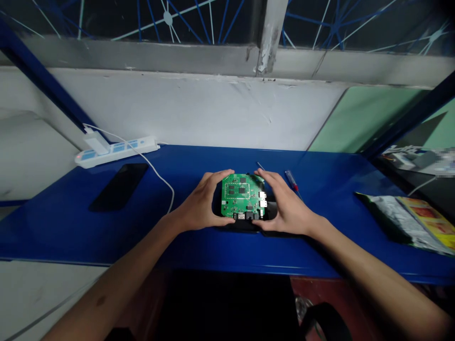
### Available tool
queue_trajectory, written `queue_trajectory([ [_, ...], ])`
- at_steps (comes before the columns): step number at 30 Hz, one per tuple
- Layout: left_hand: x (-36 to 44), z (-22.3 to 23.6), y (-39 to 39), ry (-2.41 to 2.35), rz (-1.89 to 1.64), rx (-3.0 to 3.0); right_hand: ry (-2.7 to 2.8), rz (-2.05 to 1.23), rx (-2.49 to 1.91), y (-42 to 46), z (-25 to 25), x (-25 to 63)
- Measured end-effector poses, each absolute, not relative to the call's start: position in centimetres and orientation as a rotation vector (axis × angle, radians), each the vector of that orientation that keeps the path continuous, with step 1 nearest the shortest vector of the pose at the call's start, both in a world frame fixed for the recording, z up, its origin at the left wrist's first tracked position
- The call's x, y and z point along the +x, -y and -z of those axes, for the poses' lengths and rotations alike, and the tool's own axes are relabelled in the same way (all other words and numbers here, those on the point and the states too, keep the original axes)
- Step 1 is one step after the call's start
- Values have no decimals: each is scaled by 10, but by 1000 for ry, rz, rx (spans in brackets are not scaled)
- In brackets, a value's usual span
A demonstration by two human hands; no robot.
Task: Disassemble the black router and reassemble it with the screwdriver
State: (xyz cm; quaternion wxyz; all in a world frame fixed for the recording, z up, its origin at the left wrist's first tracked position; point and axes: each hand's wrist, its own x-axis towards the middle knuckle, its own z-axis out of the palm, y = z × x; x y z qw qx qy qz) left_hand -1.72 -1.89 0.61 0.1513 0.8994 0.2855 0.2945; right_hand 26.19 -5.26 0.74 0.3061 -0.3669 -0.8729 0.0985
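Note:
A green circuit board (236, 201) with chips and metal ports is held between my two hands above the blue table. My left hand (201, 201) grips its left side, fingers at the far edge and thumb at the near edge. On the opposite side my right hand (286, 203) closes round it the same way, thumb by the near ports. Black casing (245, 228) shows beneath and beside the board; how the two fit together is hidden. Just beyond my right hand lies a screwdriver (291, 180) with a clear and red handle.
At the left of the blue table (199, 158) lie a black phone (119, 187) and a white power strip (121, 150) with a plugged-in charger. Its white cable (156, 173) curves toward my left wrist. A shiny packet (412, 222) lies at the right.

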Motion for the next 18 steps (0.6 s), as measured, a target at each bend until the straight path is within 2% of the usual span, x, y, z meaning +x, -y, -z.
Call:
queue_trajectory([
  [9,4,-22,14,-813,-718,2873,2266,-181,-970,53,-6,261],
  [18,26,-30,12,-806,-619,2915,2243,-189,-934,52,-3,261],
])
